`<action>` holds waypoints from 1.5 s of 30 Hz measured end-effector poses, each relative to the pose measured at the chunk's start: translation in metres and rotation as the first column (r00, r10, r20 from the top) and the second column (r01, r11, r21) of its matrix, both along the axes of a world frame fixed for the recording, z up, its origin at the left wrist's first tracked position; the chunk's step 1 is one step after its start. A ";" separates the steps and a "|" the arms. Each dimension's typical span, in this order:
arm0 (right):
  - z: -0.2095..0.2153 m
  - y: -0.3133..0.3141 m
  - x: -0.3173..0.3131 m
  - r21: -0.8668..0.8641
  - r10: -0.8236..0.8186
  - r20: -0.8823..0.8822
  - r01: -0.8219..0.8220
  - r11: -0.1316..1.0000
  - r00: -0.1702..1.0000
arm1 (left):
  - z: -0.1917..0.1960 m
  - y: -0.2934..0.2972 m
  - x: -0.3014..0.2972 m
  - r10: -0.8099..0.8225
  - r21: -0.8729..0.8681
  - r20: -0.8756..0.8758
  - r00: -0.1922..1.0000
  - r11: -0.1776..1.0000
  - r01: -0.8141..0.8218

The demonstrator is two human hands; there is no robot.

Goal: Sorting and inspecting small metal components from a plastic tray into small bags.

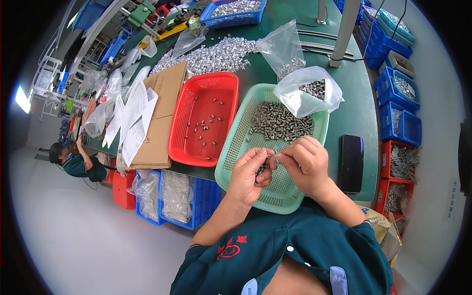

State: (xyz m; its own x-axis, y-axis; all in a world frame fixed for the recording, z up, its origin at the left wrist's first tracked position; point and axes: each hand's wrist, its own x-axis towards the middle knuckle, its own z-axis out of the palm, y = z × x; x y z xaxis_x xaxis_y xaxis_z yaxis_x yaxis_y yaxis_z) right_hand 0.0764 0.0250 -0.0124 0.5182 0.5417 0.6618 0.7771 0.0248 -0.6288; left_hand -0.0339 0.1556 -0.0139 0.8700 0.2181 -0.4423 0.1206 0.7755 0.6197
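Note:
My left hand (250, 176) is curled around several small dark metal cylinders (261, 168), above the near part of a pale green perforated basket (223, 169). Beside it, my right hand (306, 164) pinches with thumb and fingertips close to the left thumb; what lies in that pinch is too small to make out. A heap of the same small metal cylinders (280, 123) covers the far part of the green basket. On the basket's far right corner rests an open clear plastic bag (295, 93) with more of them inside. Several loose cylinders lie in the red basket (178, 132) to the left.
Left of the red basket are flattened cardboard (164, 115) and paper sheets (137, 118). Shiny metal parts (216, 56) are piled farther back. A black phone (351, 164) lies at right. Blue bins (196, 201) stand below the table edge. Another person (78, 164) is at far left.

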 end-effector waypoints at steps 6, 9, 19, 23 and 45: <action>0.006 -0.005 0.007 -0.053 0.009 0.043 -0.006 0.999 0.999 | -0.001 0.001 0.000 -0.002 0.013 0.031 1.000 1.000 0.002; 0.010 -0.007 0.009 -0.077 0.033 0.031 -0.030 0.997 0.999 | -0.003 0.002 0.000 -0.008 -0.011 0.053 0.999 1.000 0.009; 0.004 -0.004 0.000 -0.060 0.028 -0.129 -0.036 0.998 0.991 | -0.002 -0.001 0.000 0.000 0.038 0.087 0.996 0.999 -0.003; -0.001 0.001 -0.006 -0.056 0.011 -0.223 -0.024 0.998 0.975 | 0.001 -0.002 0.002 -0.022 0.020 0.078 0.997 1.000 0.020; 0.002 -0.007 0.007 -0.102 -0.150 -0.190 0.132 0.986 0.970 | 0.003 0.000 0.006 -0.076 -0.079 -0.117 0.990 0.995 0.067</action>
